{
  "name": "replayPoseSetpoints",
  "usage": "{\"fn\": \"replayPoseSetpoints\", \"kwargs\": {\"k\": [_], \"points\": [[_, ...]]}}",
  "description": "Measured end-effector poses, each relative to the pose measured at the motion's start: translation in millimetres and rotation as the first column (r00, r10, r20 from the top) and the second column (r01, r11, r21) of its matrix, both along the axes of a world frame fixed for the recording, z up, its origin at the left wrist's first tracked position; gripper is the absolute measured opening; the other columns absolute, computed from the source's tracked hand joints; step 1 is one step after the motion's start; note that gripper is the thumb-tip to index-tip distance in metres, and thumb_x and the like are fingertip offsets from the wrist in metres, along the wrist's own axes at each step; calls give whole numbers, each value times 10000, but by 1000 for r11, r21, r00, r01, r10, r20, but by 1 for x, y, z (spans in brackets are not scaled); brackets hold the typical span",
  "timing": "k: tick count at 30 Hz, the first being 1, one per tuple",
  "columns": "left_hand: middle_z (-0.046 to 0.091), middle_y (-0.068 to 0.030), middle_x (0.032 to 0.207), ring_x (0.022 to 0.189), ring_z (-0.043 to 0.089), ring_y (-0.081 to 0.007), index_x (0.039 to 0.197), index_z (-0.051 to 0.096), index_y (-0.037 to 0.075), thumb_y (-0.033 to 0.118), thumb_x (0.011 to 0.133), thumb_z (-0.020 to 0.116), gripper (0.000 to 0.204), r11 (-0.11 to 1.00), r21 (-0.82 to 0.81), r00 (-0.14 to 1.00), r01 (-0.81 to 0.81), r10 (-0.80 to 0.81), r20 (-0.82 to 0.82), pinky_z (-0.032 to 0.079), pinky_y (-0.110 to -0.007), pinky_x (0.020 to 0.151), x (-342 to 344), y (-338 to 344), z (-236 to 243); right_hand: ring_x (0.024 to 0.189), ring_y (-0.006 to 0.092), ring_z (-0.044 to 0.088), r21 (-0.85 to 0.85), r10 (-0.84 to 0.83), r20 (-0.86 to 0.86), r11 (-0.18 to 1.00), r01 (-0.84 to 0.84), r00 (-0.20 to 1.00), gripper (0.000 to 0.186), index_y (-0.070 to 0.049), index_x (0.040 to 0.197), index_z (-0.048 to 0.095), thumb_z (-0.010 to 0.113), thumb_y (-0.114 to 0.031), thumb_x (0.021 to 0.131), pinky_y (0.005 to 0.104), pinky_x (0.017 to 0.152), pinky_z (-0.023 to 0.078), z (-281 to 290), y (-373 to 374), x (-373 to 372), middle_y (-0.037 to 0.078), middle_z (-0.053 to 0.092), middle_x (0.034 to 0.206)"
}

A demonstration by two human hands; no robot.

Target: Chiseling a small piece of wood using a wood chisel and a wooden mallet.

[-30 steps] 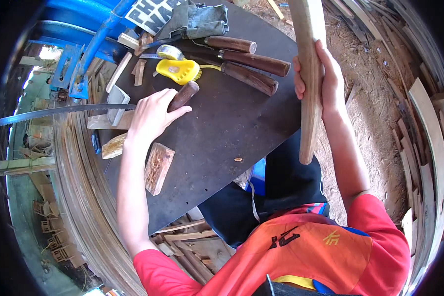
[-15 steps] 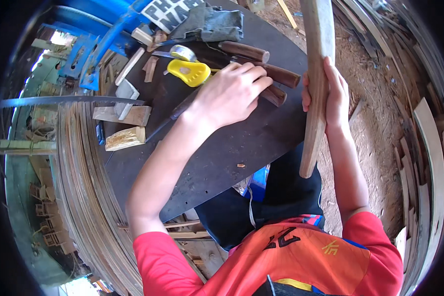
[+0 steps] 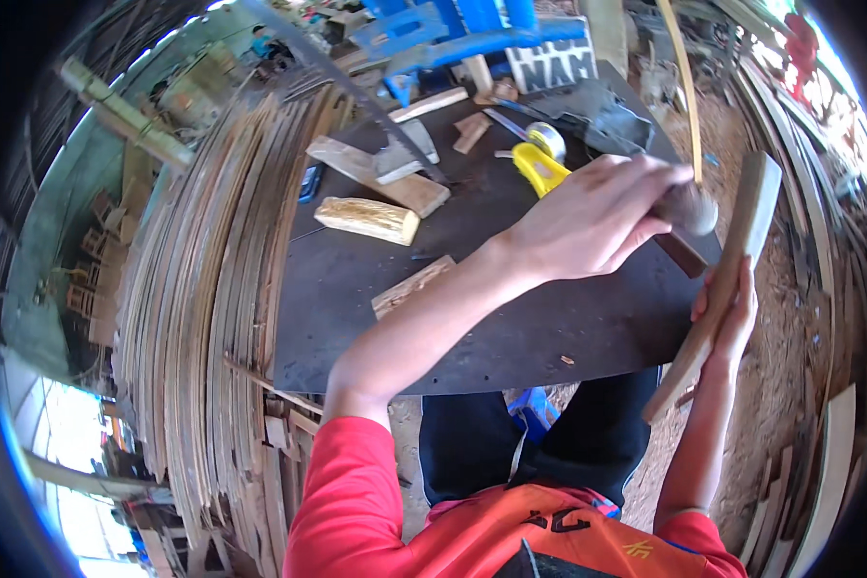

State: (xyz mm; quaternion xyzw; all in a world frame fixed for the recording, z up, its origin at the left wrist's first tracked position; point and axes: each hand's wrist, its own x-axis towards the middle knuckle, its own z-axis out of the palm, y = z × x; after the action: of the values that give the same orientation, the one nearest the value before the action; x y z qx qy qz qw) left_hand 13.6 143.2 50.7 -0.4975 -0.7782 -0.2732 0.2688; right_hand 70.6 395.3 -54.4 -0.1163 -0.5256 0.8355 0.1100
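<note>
My left hand [image 3: 597, 217] is closed around a dark wooden tool handle [image 3: 689, 209], lifted over the table's right side. The handle's end is blurred, and any blade on it is hidden by the hand. Another dark wooden handle [image 3: 682, 256] lies on the table just below it. My right hand [image 3: 732, 313] grips a long, slightly curved piece of wood [image 3: 727, 279], held tilted beyond the table's right edge, its upper end leaning right. Close to my left wrist is a yellow plastic handle [image 3: 539, 171] beside a white-and-yellow roll [image 3: 548, 141].
The dark table [image 3: 511, 328] carries wood blocks [image 3: 367, 221], an offcut [image 3: 412, 287], a grey angled piece [image 3: 407, 154] and a grey cloth [image 3: 618, 120]. A long thin metal strip [image 3: 347, 87] slants over the far left. Stacked boards [image 3: 202, 289] flank the table's left.
My left hand has picked up a dark wooden handle and moved right with it. The curved wood has tilted and shifted right and down in my right hand. The view has turned.
</note>
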Motion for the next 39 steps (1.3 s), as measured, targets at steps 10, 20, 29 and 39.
{"fn": "replayPoseSetpoints", "kwargs": {"k": [10,20,29,39], "points": [[625,-158,1225,1040,683,-272,1408,452,-23,299,1116,345,447,584,789,725,-192,-457,515,564,-454,960,46,-91,52,515,144,517,23,7,-37,1000,-6,999,526,-6,982,570,459,-511,1079,285,429,434,-4,4,-1,81,587,806],[584,-16,794,436,455,-69,1132,535,50,518,1077,471,476,616,604,489,-506,-371,789,328,-213,373,80,-165,34,466,145,507,43,-7,-37,999,9,999,510,-35,971,553,462,-526,1074,285,393,421,-1,-2,1,69,568,765],[559,-65,824,438,469,-129,1235,455,94,576,1078,386,512,495,808,782,-320,-343,520,377,-275,391,67,-175,30,471,147,512,56,-9,-38,998,11,999,496,-40,976,546,460,-518,1077,288,388,419,-7,1,-3,70,566,763],[537,-73,721,442,526,-188,1233,463,37,507,1106,353,498,565,789,825,-241,-310,474,430,-302,417,48,-163,28,483,145,518,91,-14,-26,996,16,1000,498,-35,964,555,457,-509,1080,289,395,423,-12,6,-5,71,564,757]]}}
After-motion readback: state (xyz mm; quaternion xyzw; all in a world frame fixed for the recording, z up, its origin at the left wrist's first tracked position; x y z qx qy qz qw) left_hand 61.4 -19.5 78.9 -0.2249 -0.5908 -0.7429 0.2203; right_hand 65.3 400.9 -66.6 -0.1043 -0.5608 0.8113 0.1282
